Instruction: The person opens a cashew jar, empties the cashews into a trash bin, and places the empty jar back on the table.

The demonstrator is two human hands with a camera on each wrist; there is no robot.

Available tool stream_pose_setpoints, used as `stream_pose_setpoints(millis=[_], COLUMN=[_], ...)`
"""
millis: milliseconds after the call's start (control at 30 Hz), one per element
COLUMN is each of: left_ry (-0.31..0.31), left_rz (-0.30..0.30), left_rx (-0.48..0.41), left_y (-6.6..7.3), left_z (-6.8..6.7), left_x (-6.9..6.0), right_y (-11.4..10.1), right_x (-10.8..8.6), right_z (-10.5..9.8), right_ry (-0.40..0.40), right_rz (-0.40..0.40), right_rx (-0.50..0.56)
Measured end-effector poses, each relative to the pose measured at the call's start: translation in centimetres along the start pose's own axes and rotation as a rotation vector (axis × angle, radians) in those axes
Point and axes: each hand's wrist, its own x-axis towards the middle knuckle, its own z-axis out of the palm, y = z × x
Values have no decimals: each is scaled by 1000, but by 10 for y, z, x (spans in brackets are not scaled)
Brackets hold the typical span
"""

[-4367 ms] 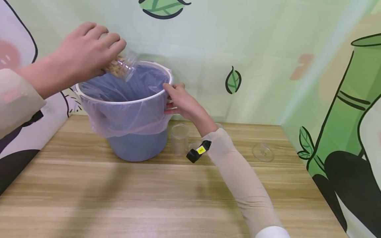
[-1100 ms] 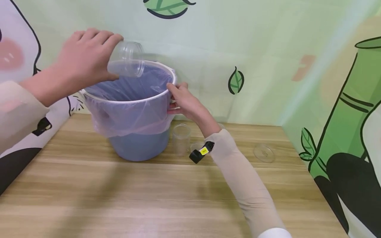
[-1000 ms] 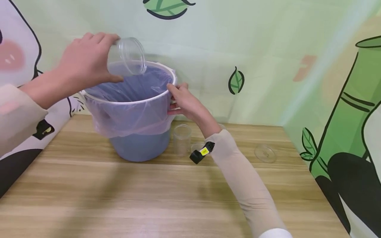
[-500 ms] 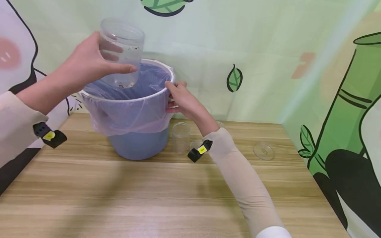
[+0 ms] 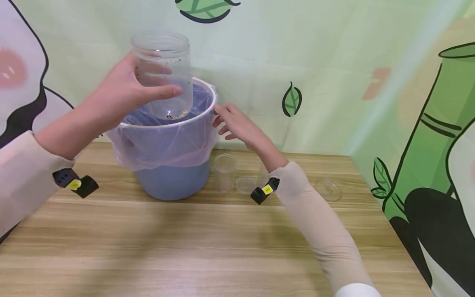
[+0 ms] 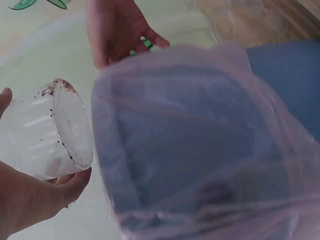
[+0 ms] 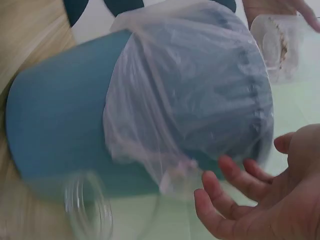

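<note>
My left hand (image 5: 122,90) grips a clear plastic jar (image 5: 182,72), held upright over the near part of a blue trash bin (image 5: 174,185). Small dark and pale crumbs cling to the jar's wall and bottom, also plain on the jar (image 6: 30,130) in the left wrist view. A thin pinkish bag (image 5: 159,148) lines the bin and hangs over its white rim. Beside the rim's right side is my right hand (image 5: 239,123), holding nothing; in the right wrist view, its loosely bent fingers (image 7: 220,200) are spread near the bag.
On the wooden table (image 5: 222,243), right of the bin, stands a clear jar (image 5: 224,173) with a clear lid (image 5: 246,185) beside it. Another clear jar (image 5: 262,171) is partly hidden behind the right wrist. A second lid (image 5: 328,189) lies farther right. A printed backdrop (image 5: 334,103) rises behind.
The left hand's jar held pale pieces while tipped over the bin; it then emptied to crumbs, turned upright, and shifted slightly right and down. My right hand has let go of the rim.
</note>
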Motion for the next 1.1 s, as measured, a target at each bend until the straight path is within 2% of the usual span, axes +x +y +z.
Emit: stream_pose_setpoints(millis=[133, 267, 400, 500, 600, 733, 867, 1100], left_ry=[-12, -41, -85, -90, -94, -129, -168, -218], left_rz=[27, 57, 98, 99, 87, 120, 149, 211], left_rx=[-12, -42, -75, -76, -119, -219, -233, -288], left_y=[7, 13, 19, 20, 17, 10, 1, -13], left_z=[10, 20, 32, 46, 64, 94, 121, 154], left_x=[-6, -14, -19, -20, -20, -19, -20, -14], right_y=[10, 22, 35, 47, 61, 81, 102, 128], right_x=[-9, -22, -38, -50, -60, -72, -83, -103], right_z=[-17, -33, -46, -58, -70, -87, -102, -121], right_ry=[-13, 29, 70, 85, 111, 153, 175, 172], right_rz=[-62, -124, -147, -163, -184, -202, -194, -150], right_rx=[-126, -274, -411, -491, -546, -595, -665, -730])
